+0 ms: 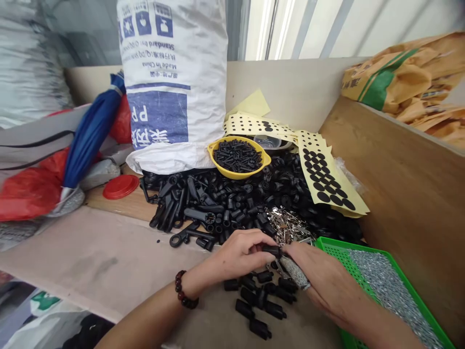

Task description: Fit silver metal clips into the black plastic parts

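My left hand (pixel 241 254) is closed, with thumb and fingers pinching a small black plastic cylinder (pixel 271 250). Against the other end of that cylinder, my right hand (pixel 317 269) is closed round a tool-like thing with a grey speckled wrapping (pixel 295 272); its kind is unclear because the fingers cover much of it. Below both hands, several black cylindrical parts (pixel 259 328) lie loose on the table. Just beyond the fingers is a heap of small shiny metal clips (pixel 286 225).
A large pile of black plastic parts (pixel 203 201) spreads behind my hands. On it stands a yellow bowl (pixel 238 173) of black screw-like pieces. A green tray (pixel 410 286) of small metal pieces sits right, beside a wooden side wall (pixel 395 169). Sticker sheets (pixel 308 140) and a white sack (pixel 203 97) stand behind.
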Demonstrator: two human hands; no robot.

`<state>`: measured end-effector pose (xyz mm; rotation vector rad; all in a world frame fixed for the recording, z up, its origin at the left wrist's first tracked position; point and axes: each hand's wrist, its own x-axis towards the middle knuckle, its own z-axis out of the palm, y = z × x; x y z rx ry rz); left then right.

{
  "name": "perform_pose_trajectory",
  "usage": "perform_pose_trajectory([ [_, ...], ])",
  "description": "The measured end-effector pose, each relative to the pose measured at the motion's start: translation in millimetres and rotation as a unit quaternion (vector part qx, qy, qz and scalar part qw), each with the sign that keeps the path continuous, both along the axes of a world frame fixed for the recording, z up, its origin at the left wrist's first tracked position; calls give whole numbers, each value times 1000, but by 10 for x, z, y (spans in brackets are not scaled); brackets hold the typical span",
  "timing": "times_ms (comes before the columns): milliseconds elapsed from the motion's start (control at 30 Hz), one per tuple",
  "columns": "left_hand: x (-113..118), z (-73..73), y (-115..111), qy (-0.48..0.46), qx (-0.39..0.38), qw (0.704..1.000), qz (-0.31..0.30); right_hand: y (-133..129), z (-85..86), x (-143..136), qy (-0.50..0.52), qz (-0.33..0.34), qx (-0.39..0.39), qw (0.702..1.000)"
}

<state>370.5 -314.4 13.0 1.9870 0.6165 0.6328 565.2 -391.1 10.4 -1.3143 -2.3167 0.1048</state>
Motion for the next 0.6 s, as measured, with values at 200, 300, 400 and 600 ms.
perform_pose_trajectory([
  [200,41,-54,-32,-4,-7,1000,2,-47,-54,0,16,2,8,1000],
  [300,41,-55,-73,-12,54,998,-10,-82,-21,-2,117,-4,-89,989],
  [400,24,-43,-121,-21,132,991,-16,-107,23,-20,176,-10,-174,969],
  [600,24,-58,-170,-31,88,996,10,-101,-129,-65,124,-16,-37,991],
])
